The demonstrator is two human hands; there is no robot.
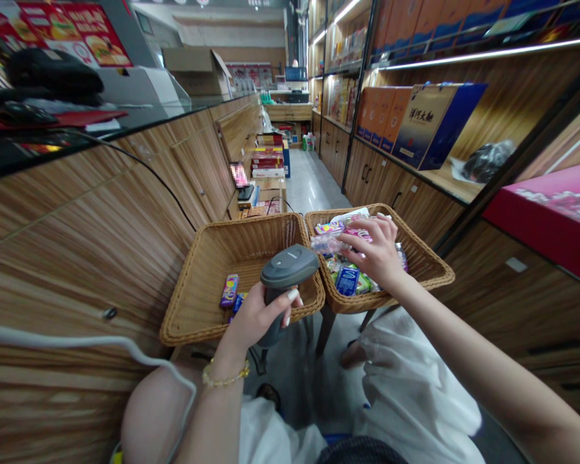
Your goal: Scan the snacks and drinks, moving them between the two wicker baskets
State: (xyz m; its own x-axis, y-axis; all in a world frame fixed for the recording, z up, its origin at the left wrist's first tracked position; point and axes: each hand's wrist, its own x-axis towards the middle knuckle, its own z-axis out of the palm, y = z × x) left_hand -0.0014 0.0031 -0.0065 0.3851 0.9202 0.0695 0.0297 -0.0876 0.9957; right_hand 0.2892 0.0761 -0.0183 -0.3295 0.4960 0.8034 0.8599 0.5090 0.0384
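My left hand (265,312) is closed around the handle of a dark grey handheld barcode scanner (290,265), its head over the inner side of the left wicker basket (186,283). In that basket lie a purple candy pack (229,290) and a blue pack (240,301), partly hidden by my hand. Over the right wicker basket (432,274), my right hand (374,248) has its thumb and fingertips at a clear plastic packet (326,243), apparently pinching it. Beneath are several small packets, among them a blue one (347,281); others are hidden under my hand.
Wooden cabinets with a glass counter (149,116) run along the left. Shelves with boxed goods (437,125) and a pink-red box (551,212) line the right. Ahead, a phone on a stand (240,179) and stacked boxes (268,161) flank the aisle. A white cable (101,340) crosses at left.
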